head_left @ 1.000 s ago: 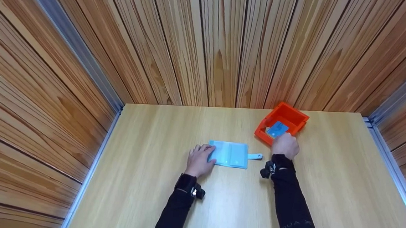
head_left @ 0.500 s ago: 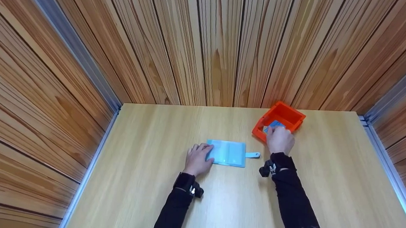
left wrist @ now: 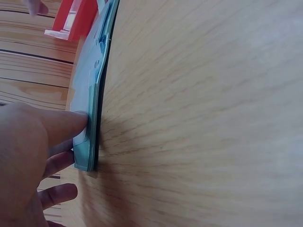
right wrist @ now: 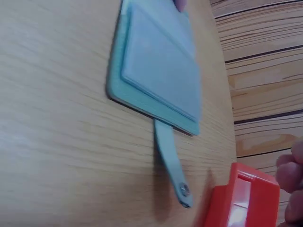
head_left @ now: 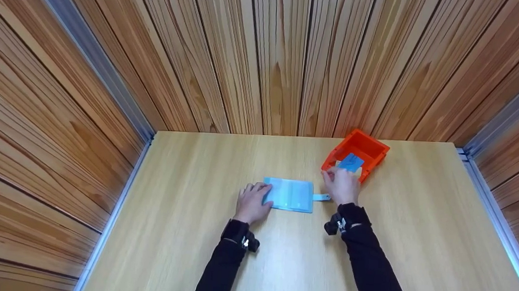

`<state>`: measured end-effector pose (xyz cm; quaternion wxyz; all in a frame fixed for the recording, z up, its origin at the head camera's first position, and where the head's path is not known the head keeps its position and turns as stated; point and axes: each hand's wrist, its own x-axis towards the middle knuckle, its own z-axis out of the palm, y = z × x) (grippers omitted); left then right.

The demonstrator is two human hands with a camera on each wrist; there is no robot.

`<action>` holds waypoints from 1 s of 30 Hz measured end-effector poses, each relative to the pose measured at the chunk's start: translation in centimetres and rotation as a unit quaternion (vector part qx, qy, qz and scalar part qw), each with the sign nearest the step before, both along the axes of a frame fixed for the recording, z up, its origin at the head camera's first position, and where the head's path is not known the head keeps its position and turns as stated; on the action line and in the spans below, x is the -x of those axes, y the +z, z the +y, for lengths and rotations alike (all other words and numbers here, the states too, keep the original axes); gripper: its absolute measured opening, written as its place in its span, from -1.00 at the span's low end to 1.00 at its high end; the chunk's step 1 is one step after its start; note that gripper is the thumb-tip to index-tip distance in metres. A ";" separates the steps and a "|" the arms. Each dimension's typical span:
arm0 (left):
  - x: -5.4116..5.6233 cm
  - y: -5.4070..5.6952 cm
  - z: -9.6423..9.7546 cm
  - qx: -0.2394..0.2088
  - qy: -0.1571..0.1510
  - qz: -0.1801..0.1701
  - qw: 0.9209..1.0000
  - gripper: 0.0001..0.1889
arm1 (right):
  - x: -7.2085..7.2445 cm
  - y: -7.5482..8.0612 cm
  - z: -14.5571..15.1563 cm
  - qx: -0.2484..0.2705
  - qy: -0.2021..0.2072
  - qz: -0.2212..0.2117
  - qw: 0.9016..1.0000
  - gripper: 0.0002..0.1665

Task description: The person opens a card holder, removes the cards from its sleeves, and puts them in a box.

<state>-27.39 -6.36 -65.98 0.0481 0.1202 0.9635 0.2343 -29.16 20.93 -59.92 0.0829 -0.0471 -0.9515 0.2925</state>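
A light-blue card holder (head_left: 289,195) lies spread on the table, its snap strap (right wrist: 173,163) pointing right. My left hand (head_left: 252,204) rests at its left end. In the left wrist view the thumb (left wrist: 71,124) presses on the top face while other fingers stay by the edge. My right hand (head_left: 342,186) is over the near left side of an orange-red box (head_left: 372,149), bent fingers (right wrist: 288,176) close together. Whether they pinch something cannot be told. Inside the box, behind the hand, shows a blue card (head_left: 351,162) with a cream piece (head_left: 358,172) beside it.
The wooden table (head_left: 203,169) runs back to a wood-panelled wall (head_left: 247,62). Metal rails (head_left: 113,217) border both sides. The box stands near the table's back edge, right of the card holder. Both wrists wear a small camera on a black band.
My right hand has come out of the box, moving left and toward me, near the holder's strap. More of the blue card shows than half a second ago. The left hand stays on the card holder.
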 end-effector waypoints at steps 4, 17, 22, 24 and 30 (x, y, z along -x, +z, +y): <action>0.1 0.0 0.0 0.000 -0.001 0.002 1.000 -0.41 | -0.3 -1.0 -0.5 0.003 0.052 -0.023 0.998 -0.68; 0.0 0.0 -0.1 0.003 -0.002 0.011 1.000 -0.41 | -0.7 -4.1 -1.4 -0.076 0.180 -0.171 0.966 0.04; 0.0 -0.1 0.0 0.005 -0.002 0.006 1.000 -0.40 | -1.0 -4.5 -1.3 -0.072 0.179 -0.175 0.965 0.05; 0.0 -0.1 0.0 0.003 -0.003 0.009 1.000 -0.40 | -1.0 -4.6 -1.2 -0.066 0.180 -0.174 0.966 0.05; 0.0 -0.1 -0.1 -0.002 -0.005 0.013 1.000 -0.40 | -0.8 -4.9 -1.0 -0.048 0.181 -0.172 0.967 0.03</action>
